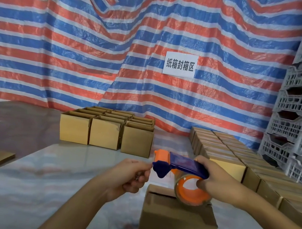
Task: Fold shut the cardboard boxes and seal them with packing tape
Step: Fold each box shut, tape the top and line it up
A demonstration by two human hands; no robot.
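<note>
Tape dispenser [184,163]: blue plastic handle, orange roller and hub, glossy clear tape roll [190,192]. The right hand [219,179] grips it, fingers curled round handle and hub, above the cardboard box [176,221], probably to start a strip at the seam. The left hand [130,175] pinches the blue front flap, seemingly to free the tape end, though no tape is discernible. Box: matte brown, square-edged, flaps folded shut, seam untaped, nearest on the pale glossy table [55,179]. Open boxes [105,132] stand behind left, closed rows [235,155] right.
</note>
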